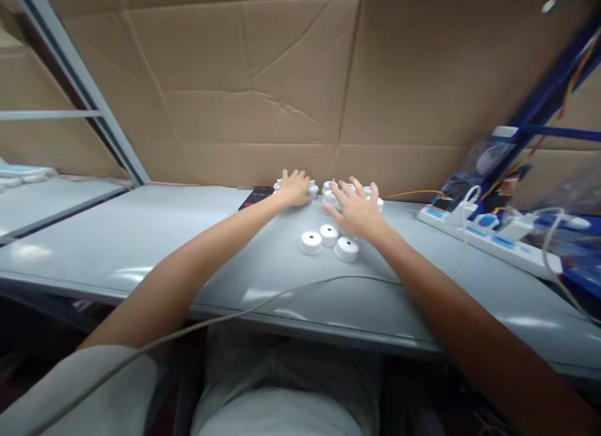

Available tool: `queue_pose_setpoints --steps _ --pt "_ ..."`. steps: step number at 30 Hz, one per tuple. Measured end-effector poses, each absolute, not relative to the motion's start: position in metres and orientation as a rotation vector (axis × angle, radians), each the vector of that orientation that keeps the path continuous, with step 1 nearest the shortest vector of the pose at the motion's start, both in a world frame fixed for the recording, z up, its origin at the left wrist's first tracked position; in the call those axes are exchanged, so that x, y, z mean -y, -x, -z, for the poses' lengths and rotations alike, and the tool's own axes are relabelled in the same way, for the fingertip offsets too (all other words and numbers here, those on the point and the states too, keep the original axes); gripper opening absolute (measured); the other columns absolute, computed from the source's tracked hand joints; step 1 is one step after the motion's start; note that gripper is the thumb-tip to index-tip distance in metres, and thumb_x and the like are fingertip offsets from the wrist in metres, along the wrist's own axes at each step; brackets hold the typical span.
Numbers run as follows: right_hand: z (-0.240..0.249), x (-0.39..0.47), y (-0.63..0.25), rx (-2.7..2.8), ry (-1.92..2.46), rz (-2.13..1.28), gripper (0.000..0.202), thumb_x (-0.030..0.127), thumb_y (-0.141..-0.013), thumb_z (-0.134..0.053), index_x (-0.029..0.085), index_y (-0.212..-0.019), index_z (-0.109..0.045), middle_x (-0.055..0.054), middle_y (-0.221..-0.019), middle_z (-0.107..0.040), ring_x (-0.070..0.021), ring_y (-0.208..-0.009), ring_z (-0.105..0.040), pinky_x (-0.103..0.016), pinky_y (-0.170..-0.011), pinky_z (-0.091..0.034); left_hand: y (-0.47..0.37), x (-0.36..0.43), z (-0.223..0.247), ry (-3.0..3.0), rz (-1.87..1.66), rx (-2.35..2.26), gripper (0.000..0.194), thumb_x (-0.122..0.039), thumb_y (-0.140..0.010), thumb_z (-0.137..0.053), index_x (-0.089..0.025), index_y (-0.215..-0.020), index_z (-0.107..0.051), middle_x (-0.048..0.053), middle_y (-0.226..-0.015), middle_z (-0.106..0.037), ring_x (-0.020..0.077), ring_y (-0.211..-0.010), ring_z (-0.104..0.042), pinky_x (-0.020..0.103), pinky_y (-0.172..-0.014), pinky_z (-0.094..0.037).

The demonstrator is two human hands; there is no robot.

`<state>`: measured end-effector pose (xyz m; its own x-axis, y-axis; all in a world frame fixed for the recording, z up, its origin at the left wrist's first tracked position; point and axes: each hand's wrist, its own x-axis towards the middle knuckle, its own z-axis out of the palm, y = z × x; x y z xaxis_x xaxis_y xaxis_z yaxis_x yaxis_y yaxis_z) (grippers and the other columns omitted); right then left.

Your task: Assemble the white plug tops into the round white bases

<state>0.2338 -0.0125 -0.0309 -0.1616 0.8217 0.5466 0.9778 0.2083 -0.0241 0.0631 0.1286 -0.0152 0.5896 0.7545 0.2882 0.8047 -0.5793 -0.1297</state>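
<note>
Several small white round discs lie on the grey table (pixel 141 236) near the cardboard wall. My left hand (pixel 295 187) rests over the discs at the back, next to a black device (pixel 257 197); I cannot tell whether it grips one. My right hand (pixel 355 207) hovers with fingers spread over another cluster of discs (pixel 375 202). Three more white discs sit in front of it: one at the left (pixel 310 242), one in the middle (pixel 328 234) and one at the right (pixel 347 249).
A large cardboard sheet (pixel 263 79) forms the back wall. A white power strip (pixel 488 239) with plugs and cables lies at the right, by a blue frame (pixel 544 95). A grey cable (pixel 282 292) crosses the table's front edge. A metal post (pixel 79 79) slants at the left.
</note>
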Motion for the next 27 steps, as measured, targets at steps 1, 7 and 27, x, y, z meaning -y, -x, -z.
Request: queue_pose_setpoints --steps 1,7,27 --pt "0.032 0.011 -0.233 2.070 1.657 0.496 0.050 0.044 -0.107 -0.052 0.019 -0.150 -0.060 -0.022 -0.155 -0.063 -0.0470 -0.156 -0.039 -0.087 -0.120 -0.013 -0.061 -0.128 0.014 2.598 0.290 1.281 0.061 -0.039 -0.090 -0.066 -0.012 -0.145 -0.061 0.024 -0.153 -0.058 0.0432 -0.146 -0.047 0.064 -0.125 -0.029" --pt "0.031 0.008 -0.227 2.112 1.561 0.363 0.021 0.031 -0.100 -0.059 0.023 -0.118 -0.068 -0.016 -0.121 -0.076 -0.0385 -0.125 -0.065 -0.067 -0.119 -0.037 -0.037 -0.115 -0.004 2.624 0.382 1.239 0.061 -0.036 -0.091 -0.065 -0.017 -0.147 -0.053 0.020 -0.153 -0.058 0.0365 -0.141 -0.054 0.050 -0.117 -0.040" --pt "0.001 0.017 -0.194 1.103 0.879 -0.939 0.054 0.079 -0.082 -0.069 0.027 -0.083 -0.054 0.000 -0.076 -0.059 -0.0205 -0.075 -0.062 -0.033 -0.063 -0.053 -0.042 -0.015 -0.015 3.375 1.481 0.926 0.032 -0.033 -0.093 -0.047 -0.023 -0.122 -0.057 0.002 -0.095 -0.069 0.0180 -0.074 -0.064 0.032 -0.075 -0.051"
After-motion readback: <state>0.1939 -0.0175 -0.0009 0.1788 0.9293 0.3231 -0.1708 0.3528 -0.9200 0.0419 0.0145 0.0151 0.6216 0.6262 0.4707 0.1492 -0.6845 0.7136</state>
